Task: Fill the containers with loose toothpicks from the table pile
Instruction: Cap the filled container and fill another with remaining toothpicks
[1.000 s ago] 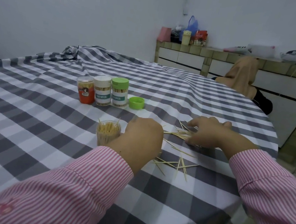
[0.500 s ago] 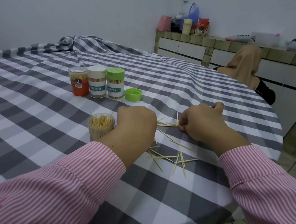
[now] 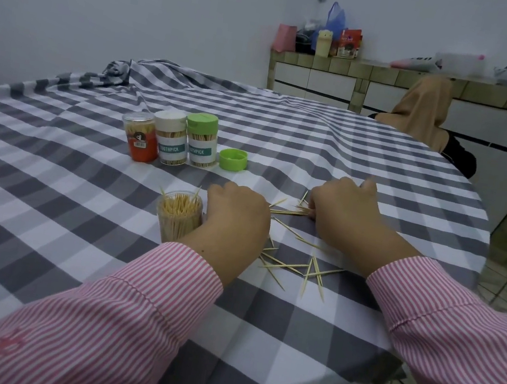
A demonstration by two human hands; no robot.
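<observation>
Toothpicks pinched in R hand fingers; L hand curled by full open container.

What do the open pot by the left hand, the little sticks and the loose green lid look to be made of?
The open pot looks like clear plastic: the packed sticks show through its wall. The toothpicks look like pale, matt wood or bamboo, thin with pointed ends; which of the two cannot be told. The green lid seems moulded plastic, with an even colour and a smooth, slightly glossy rim.
</observation>
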